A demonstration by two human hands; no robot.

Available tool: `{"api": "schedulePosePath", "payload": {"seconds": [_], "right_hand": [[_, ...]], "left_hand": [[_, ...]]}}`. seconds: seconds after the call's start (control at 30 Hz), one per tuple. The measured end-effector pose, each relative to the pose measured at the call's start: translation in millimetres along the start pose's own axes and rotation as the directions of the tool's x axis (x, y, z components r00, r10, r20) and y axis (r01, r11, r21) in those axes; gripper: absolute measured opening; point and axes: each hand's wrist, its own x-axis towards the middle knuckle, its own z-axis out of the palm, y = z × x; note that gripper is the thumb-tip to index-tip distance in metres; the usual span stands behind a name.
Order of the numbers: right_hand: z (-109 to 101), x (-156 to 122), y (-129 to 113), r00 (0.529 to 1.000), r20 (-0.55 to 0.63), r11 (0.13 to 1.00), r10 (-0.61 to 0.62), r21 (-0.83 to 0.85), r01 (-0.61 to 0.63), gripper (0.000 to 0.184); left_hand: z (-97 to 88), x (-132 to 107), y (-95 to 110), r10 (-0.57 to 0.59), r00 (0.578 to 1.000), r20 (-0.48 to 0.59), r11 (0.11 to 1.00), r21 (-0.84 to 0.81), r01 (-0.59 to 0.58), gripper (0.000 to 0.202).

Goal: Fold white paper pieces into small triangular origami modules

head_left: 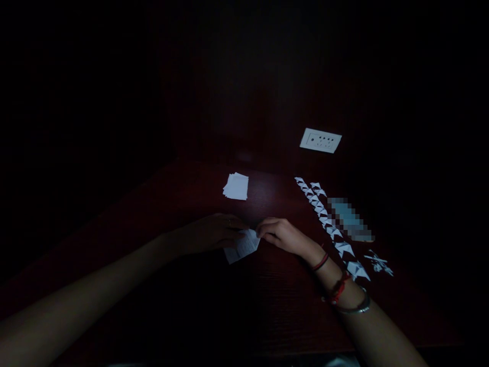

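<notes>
Both hands, the left hand and right hand, pinch one small paper slip flat on the dark desk, half-folded by the look of it, with a long row of folded pieces finished and a stack of blank slips left.

Scene very dim; edges lost in black. Faint light caught on white paper stack and dark red wooden table. One patch pixelated at right.
</notes>
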Motion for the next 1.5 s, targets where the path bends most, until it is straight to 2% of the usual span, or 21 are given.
{"api": "schedulePosePath", "payload": {"seconds": [0.23, 0.57, 0.73, 1.1, 1.3, 1.5], "right_hand": [[-0.7, -0.5, -3.7, 1.000, 0.007, 0.999, -0.027, -0.028, 0.027, 0.019], [-1.6, -0.4, -4.9, 1.000, 0.010, 1.000, -0.021, 0.004, 0.021, 0.019], [-2.9, -0.4, -6.7, 0.999, 0.035, 0.999, -0.034, -0.006, 0.035, 0.020], [-2.8, 0.7, -7.0, 0.999, 0.040, 1.000, -0.006, 0.004, 0.006, 0.022], [-2.7, 0.2, -7.1, 0.999, 0.039, 1.000, 0.002, -0.002, -0.001, 0.023], [-3.8, 0.2, -6.4, 0.999, 0.030, 1.000, 0.022, 0.019, -0.023, 0.025]], "left_hand": [[7.4, 1.5, -3.5, 0.002, 1.000, -0.006, 1.000, 0.003, -0.002, 0.025], [7.6, -0.7, -3.7, -0.021, 1.000, -0.001, 0.998, -0.055, 0.021, 0.028], [5.8, 0.5, 0.0, -0.023, 1.000, -0.002, 0.998, -0.066, 0.023, 0.028], [5.1, 4.2, 12.3, -0.108, 0.994, 0.011, 0.994, -0.034, 0.108, 0.031], [8.4, 3.2, 17.9, -0.084, 0.996, 0.031, 0.994, 0.068, 0.082, 0.037], [12.4, 0.3, 15.1, -0.060, 0.998, 0.035, 0.985, 0.167, 0.053, 0.038]]}}
